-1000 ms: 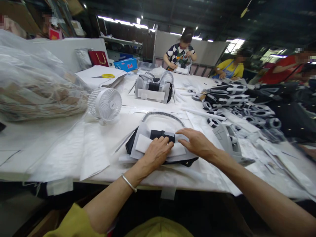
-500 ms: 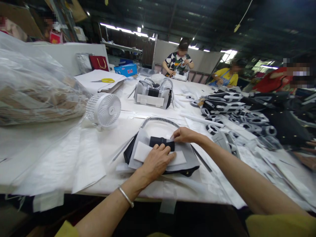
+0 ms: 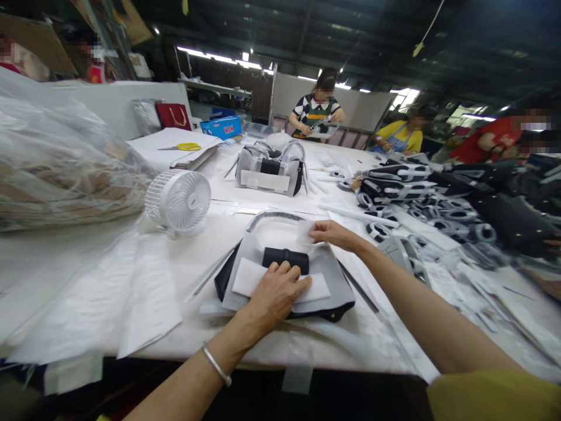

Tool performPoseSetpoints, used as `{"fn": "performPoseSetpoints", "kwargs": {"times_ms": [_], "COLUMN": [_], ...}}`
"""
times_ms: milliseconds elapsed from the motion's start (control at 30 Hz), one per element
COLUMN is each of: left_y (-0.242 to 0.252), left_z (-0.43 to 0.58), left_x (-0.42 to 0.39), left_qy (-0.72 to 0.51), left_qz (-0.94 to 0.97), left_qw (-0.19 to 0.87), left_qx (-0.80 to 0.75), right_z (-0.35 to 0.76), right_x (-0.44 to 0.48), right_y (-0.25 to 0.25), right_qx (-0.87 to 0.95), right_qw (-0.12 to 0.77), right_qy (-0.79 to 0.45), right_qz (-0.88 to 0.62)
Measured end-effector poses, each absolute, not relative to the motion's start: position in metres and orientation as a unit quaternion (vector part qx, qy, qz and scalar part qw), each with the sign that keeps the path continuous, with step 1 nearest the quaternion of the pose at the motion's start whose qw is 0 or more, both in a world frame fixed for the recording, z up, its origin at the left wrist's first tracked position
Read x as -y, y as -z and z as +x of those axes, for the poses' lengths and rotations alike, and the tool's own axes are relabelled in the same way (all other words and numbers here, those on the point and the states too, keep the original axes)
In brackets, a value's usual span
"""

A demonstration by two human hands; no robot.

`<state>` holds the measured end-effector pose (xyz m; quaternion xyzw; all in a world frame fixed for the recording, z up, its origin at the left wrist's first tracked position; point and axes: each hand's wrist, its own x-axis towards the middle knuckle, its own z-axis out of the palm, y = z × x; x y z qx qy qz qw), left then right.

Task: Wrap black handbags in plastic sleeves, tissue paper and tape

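Observation:
A handbag [image 3: 335, 297] wrapped in grey sheeting lies on the table in front of me, its covered handle [image 3: 274, 216] arching away at the back. My left hand [image 3: 277, 294] rests on it with fingers laid out over a white foam strip [image 3: 249, 279], close below a black band [image 3: 286, 260] on the bag's front. Above the bag's upper right side, my right hand [image 3: 333, 234] pinches a small whitish translucent sheet [image 3: 305, 230] between thumb and fingers. Part of the foam strip is hidden under my left hand.
To the left stand a white fan [image 3: 186, 202] and a large plastic sack [image 3: 65, 158]. Another wrapped bag [image 3: 265, 178] sits farther back, yellow-handled scissors [image 3: 187, 147] on a paper stack. Dark wrapped pieces [image 3: 398, 181] pile up at right. Several people work beyond.
My right hand has lifted slightly away from the black band, and the small sheet in its fingers now shows clearly. My left hand stays on the foam strip.

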<state>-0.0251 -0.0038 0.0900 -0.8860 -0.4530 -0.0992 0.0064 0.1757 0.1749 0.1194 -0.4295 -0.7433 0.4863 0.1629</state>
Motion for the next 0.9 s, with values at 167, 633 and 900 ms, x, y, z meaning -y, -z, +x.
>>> {"fn": "performPoseSetpoints", "kwargs": {"times_ms": [167,633,900], "left_y": [-0.089,-0.084,-0.088], "left_z": [-0.026,-0.024,-0.026], "left_x": [0.003,0.004,0.009], "left_qy": [0.090,0.106,0.111], "left_qz": [-0.887,-0.867,-0.886], "left_qw": [-0.001,0.028,0.052], "left_qx": [0.454,0.486,0.448], "right_z": [0.206,0.184,0.181], "right_x": [-0.204,-0.040,0.028], "right_y": [-0.135,-0.155,-0.107], "right_qx": [0.684,0.870,0.896], "right_qw": [0.275,0.110,0.291], "right_qy": [-0.490,-0.303,-0.111], "right_qz": [-0.466,-0.372,-0.316]}}
